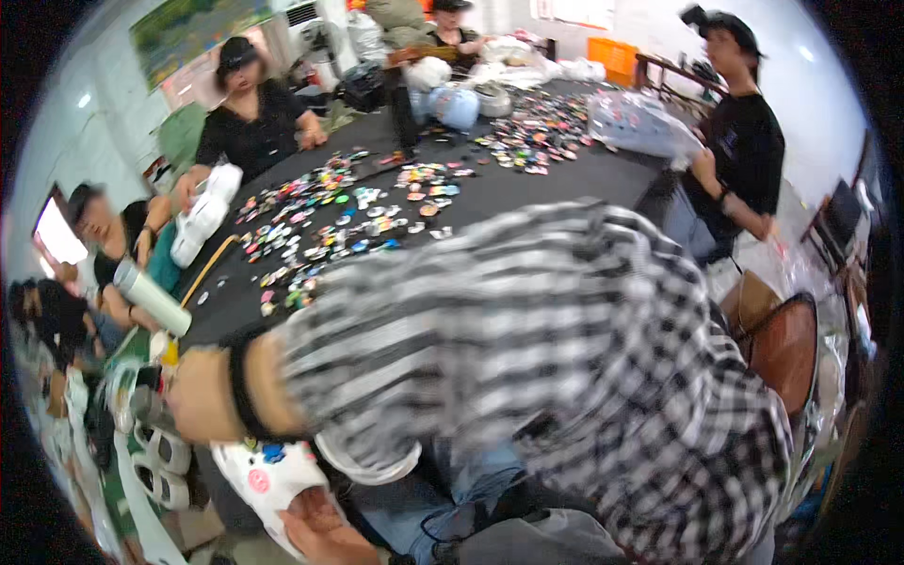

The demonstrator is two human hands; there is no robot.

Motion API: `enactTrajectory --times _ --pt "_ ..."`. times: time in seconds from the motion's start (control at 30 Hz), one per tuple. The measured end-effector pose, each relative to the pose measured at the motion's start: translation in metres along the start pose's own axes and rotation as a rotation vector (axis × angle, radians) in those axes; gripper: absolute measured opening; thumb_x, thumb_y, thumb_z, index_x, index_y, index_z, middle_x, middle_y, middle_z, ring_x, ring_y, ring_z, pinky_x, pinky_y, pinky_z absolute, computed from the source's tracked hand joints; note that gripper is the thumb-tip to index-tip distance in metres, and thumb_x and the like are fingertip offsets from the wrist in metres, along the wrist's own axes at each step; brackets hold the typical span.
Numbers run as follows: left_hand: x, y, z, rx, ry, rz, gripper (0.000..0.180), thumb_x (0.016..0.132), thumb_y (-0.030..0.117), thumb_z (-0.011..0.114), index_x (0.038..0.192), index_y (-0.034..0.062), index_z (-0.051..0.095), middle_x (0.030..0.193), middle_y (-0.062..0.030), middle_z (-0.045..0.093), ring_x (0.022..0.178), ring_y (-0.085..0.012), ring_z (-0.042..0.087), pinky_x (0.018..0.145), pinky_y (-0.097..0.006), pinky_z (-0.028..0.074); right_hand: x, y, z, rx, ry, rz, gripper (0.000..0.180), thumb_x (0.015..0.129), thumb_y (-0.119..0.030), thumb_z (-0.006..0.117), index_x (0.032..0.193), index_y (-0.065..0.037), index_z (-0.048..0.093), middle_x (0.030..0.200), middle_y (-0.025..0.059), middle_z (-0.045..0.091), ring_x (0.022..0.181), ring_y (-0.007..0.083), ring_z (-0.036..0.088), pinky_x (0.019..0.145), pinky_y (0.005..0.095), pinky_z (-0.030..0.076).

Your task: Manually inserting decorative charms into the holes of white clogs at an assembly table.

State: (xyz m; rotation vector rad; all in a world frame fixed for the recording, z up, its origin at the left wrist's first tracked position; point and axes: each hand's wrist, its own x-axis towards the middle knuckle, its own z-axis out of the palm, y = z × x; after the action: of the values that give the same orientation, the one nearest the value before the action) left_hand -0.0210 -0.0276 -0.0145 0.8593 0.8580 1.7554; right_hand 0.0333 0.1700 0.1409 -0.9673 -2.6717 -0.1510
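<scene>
A checked sleeve covers my right arm, which reaches across the picture to the left, with a black band round its wrist. At its end my right hand (195, 394) is smeared by motion, and its fingers cannot be made out. It is nearest to a pair of white clogs (162, 466) and a small yellow thing (168, 350). Low in the picture my left hand (325, 529) grips a white clog (268, 480) at its opening. A round pink charm (259, 481) and a blue charm (273, 453) sit on that clog.
Many small coloured charms (330, 221) lie spread over the dark table (527, 198). A white tub (367, 466) stands under my right arm. A pale green bottle (153, 299) is at the left. Co-workers surround the table; one holds a white clog (205, 215), another a clear plastic bag (640, 127).
</scene>
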Motion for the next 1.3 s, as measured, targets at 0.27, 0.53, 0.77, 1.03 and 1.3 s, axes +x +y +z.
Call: enactTrajectory --times 0.27,0.53,0.77,1.03,1.3 --pt "0.022 -0.029 0.02 0.031 -0.273 -0.404 0.044 0.099 0.035 0.045 0.126 0.0018 0.05 0.124 -0.0149 0.053 0.121 -0.0308 0.046 0.101 -0.045 0.037 -0.218 0.068 0.12 0.201 0.198 0.542 0.028 0.084 -0.021 0.056 0.107 -0.005 0.063 0.114 0.0153 0.06 0.108 0.0313 0.057 0.091 0.0413 0.047" --pt "-0.007 -0.036 0.031 -0.102 -0.334 -0.739 0.036 0.1 0.032 0.043 0.121 0.0039 0.052 0.116 -0.0116 0.054 0.113 -0.0268 0.049 0.097 -0.042 0.039 -0.465 -0.046 0.146 0.338 0.335 0.874 0.035 0.084 -0.015 0.053 0.117 -0.005 0.058 0.131 0.0127 0.053 0.123 0.027 0.049 0.102 0.0368 0.042" --pt "0.015 -0.009 0.034 -0.299 -0.28 -0.752 0.031 0.101 0.029 0.041 0.117 0.0058 0.053 0.11 -0.0086 0.055 0.106 -0.0232 0.051 0.093 -0.039 0.041 -0.18 -0.013 0.02 0.313 0.044 0.319 0.033 0.079 -0.016 0.057 0.111 -0.006 0.06 0.128 0.0131 0.055 0.118 0.0263 0.051 0.097 0.0351 0.045" --pt "0.027 0.041 0.006 -0.576 -0.089 -0.559 0.026 0.102 0.026 0.039 0.112 0.0079 0.054 0.103 -0.0052 0.056 0.098 -0.0192 0.053 0.088 -0.035 0.043 -0.092 -0.085 0.036 0.128 0.391 -0.233 0.012 0.069 -0.022 0.064 0.069 -0.012 0.071 0.077 0.0079 0.067 0.075 0.0245 0.063 0.069 0.0411 0.049" --pt "0.019 0.064 -0.003 -0.783 -0.031 -0.522 0.023 0.104 0.023 0.037 0.107 0.0097 0.056 0.097 -0.0023 0.057 0.091 -0.0157 0.055 0.084 -0.032 0.045 -0.168 -0.071 -0.014 0.122 0.26 -0.301 0.024 0.082 -0.025 0.058 0.089 -0.002 0.062 0.101 0.0114 0.058 0.092 0.0244 0.056 0.08 0.0351 0.045"
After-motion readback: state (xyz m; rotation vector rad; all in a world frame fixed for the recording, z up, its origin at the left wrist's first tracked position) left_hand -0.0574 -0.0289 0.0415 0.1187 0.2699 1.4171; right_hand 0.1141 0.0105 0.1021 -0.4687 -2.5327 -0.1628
